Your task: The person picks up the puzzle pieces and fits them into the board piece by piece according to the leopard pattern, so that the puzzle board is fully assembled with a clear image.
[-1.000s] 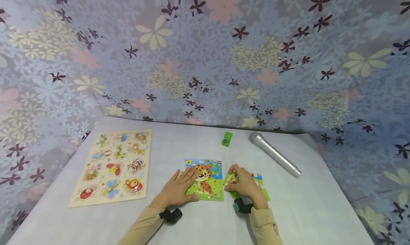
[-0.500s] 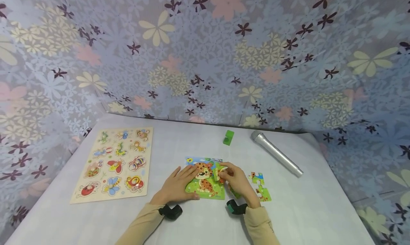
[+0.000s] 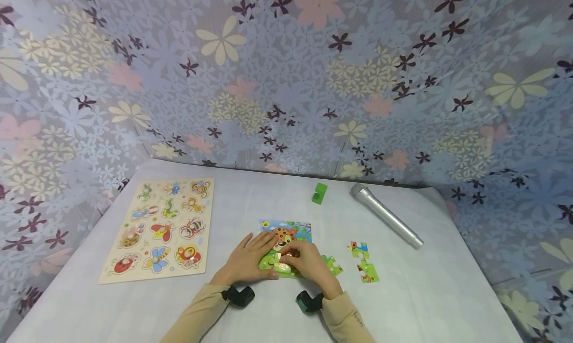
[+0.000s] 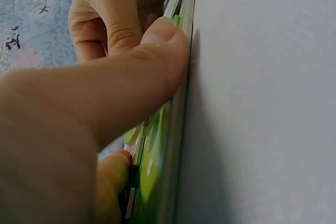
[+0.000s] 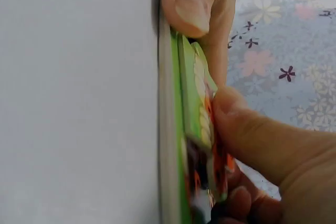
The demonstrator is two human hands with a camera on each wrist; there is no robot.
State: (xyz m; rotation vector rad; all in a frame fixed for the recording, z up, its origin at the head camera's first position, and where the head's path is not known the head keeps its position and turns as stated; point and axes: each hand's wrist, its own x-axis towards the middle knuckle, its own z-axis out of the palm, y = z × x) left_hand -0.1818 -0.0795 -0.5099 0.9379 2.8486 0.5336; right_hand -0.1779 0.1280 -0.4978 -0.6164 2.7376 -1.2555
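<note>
A leopard jigsaw board (image 3: pixel 302 227) lies flat on the white table. My left hand (image 3: pixel 246 263) rests on its left side, fingers stretched out and the thumb along the near edge. Over the board's lower middle, my right hand (image 3: pixel 309 264) pinches a jigsaw piece (image 5: pixel 195 98) between thumb and fingers. That piece is green with some orange and stands slightly tilted against the board in the right wrist view. Part of the leopard picture is hidden under both hands. Just right of the board lies a green jigsaw piece (image 3: pixel 332 265).
Farther right are two more jigsaw pieces, one blue and orange (image 3: pixel 359 250), one green (image 3: pixel 369 272). A green block-like piece (image 3: pixel 320 193) lies behind the board. A silver microphone (image 3: pixel 388 217) lies at back right. A wooden insect puzzle (image 3: pixel 145 251) occupies the left.
My right hand has picked up a piece from right of the board and carried it left, over the board's lower middle. My left hand has stayed in place.
</note>
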